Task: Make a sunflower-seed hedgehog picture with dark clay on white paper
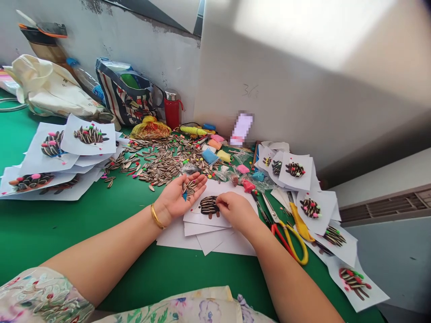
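Note:
My left hand (178,197) is turned palm up, fingers slightly curled, cupping a small heap of striped sunflower seeds (190,187) with a bit of blue among them. In front of me lies a stack of white paper sheets (202,229). The top sheet bears a dark hedgehog shape (209,205) covered with rows of seeds, with brown feet. My right hand (237,211) touches the right edge of this hedgehog, thumb and fingertips pinched together. Whatever is between those fingertips is hidden. A gold bracelet (156,217) circles my left wrist.
A wide pile of sunflower seeds (161,157) spreads behind my hands, beside coloured clay packets (210,156). Scissors (286,233) and a yellow utility knife (299,220) lie right. Seeded hedgehog sheets (89,139) stack left, more right (311,211). A red flask (172,111) stands by the wall.

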Tool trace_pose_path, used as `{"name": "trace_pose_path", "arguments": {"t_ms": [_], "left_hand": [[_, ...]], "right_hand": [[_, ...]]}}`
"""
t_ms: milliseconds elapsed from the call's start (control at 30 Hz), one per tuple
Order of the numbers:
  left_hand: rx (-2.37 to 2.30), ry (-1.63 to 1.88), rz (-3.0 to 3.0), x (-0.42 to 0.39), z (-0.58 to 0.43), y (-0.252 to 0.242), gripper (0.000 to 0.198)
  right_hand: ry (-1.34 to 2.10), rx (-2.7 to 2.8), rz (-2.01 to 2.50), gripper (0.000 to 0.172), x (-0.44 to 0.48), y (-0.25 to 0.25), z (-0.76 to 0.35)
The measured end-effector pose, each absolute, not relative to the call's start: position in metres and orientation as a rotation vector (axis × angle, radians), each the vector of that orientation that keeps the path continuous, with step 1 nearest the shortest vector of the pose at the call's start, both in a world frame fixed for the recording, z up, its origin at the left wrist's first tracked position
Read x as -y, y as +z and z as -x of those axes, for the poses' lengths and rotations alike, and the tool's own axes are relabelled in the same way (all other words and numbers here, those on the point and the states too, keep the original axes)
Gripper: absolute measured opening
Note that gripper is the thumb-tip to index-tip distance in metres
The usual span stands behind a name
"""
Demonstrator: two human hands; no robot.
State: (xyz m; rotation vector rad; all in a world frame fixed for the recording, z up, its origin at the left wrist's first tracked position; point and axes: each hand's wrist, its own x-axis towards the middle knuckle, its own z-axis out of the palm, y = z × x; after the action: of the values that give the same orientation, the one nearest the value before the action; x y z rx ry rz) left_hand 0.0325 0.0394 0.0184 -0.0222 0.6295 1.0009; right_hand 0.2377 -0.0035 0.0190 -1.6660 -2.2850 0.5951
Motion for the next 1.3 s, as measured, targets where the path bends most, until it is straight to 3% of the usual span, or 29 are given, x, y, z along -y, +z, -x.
{"name": "trace_pose_path", "arguments": {"t_ms": [500, 933, 1300], "left_hand": [[-0.615, 0.998, 0.026, -0.041, -0.033, 0.012, 0.034], [-0.617, 0.985, 0.034, -0.040, -0.033, 0.013, 0.033], [-0.630, 0.989, 0.023, -0.038, -0.034, 0.018, 0.033]], "right_hand": [[0.321, 2.445, 1.732, 0.018, 0.002, 0.016, -0.228], [0.389, 2.316, 1.674, 0.006, 0.002, 0.021, -0.238], [0.226, 2.381, 1.481, 0.026, -0.010, 0.006, -0.254]]}}
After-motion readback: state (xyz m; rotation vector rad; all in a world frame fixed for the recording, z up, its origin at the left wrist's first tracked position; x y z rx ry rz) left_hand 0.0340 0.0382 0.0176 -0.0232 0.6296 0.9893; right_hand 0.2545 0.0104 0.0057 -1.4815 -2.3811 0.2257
